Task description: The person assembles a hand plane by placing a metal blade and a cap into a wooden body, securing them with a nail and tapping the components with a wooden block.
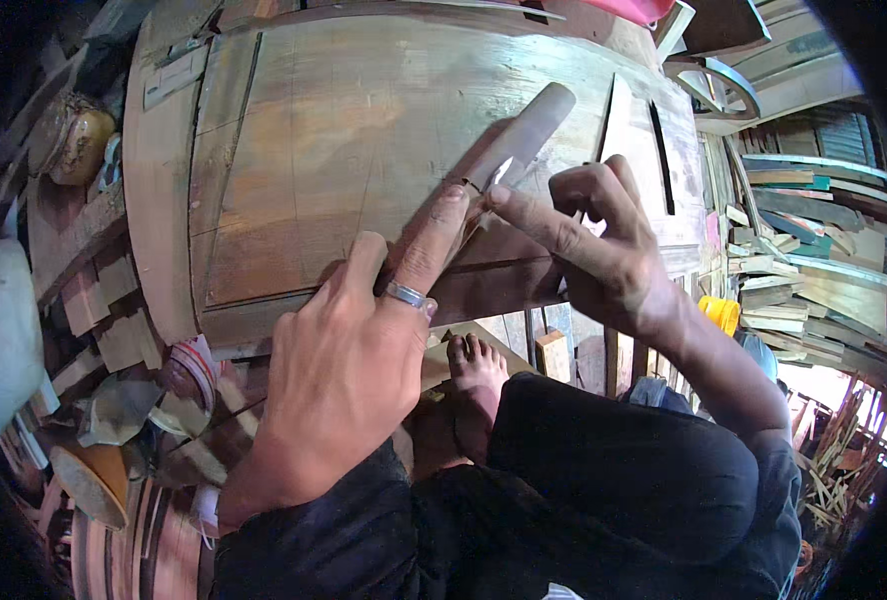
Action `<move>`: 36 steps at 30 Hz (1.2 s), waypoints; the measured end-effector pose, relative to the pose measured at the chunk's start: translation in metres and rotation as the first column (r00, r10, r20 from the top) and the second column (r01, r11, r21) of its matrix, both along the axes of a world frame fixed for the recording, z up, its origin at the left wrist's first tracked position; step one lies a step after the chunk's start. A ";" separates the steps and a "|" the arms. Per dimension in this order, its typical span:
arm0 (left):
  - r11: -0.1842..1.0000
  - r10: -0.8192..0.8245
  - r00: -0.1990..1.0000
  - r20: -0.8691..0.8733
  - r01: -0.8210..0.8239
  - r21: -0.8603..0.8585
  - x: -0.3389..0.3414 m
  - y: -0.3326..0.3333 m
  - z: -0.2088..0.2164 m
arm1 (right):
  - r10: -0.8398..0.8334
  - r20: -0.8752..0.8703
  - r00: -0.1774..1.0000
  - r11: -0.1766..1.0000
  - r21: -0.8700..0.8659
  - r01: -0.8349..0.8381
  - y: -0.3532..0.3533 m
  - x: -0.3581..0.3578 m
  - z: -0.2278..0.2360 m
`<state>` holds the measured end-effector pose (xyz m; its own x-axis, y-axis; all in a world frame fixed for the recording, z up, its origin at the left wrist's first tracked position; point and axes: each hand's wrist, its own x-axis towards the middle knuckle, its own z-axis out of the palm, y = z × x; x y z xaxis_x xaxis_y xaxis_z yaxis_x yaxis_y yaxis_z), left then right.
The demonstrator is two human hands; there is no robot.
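Observation:
A long grey strip with a rounded end (pixel 532 128) slants above the wooden panel (pixel 314 130); its exact kind is unclear. My left hand (pixel 349 350), with a metal ring, holds its near part, index finger stretched along it and thumb tucked below. My right hand (pixel 604 240) reaches in from the right. Its index fingertip meets a small shiny piece (pixel 502 172) beside the strip, close to my left fingertip. The other right fingers are curled, and whatever they grip is mostly hidden.
Wood offcuts (pixel 114 310) and an orange cone-shaped container (pixel 94 485) crowd the left side. Stacked boards (pixel 804 220) and a yellow bucket (pixel 720 314) are at the right. My bare foot (pixel 479 375) is below the panel's near edge.

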<state>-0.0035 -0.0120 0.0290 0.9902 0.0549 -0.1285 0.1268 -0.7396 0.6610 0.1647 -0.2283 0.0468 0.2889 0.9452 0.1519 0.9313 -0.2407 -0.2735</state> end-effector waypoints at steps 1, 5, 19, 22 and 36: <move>0.999 0.039 0.999 0.002 -0.040 0.030 -0.012 0.003 0.012 | 0.031 -0.009 0.999 0.999 0.028 -0.031 0.007 0.002 0.002; 0.998 0.063 0.997 -0.036 -0.062 0.016 -0.016 0.003 0.011 | -0.208 -0.109 0.972 0.955 0.192 0.226 0.007 0.031 -0.011; 0.998 0.065 0.998 -0.019 -0.064 0.029 -0.016 0.003 0.014 | -0.105 0.024 0.994 0.980 0.175 0.100 0.011 0.018 -0.006; 0.998 0.052 0.999 0.004 -0.052 0.026 -0.013 0.002 0.014 | -0.160 0.011 0.987 0.958 0.242 0.152 0.006 0.020 -0.012; 1.000 0.031 0.999 0.027 -0.031 0.000 -0.007 0.000 0.007 | -0.182 0.014 0.983 0.956 0.235 0.174 -0.001 0.027 -0.007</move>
<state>-0.0107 -0.0115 0.0358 0.9911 0.0860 -0.1013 0.1317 -0.7356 0.6645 0.1915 -0.2293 0.0399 0.4397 0.8166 0.3740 0.8892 -0.3371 -0.3095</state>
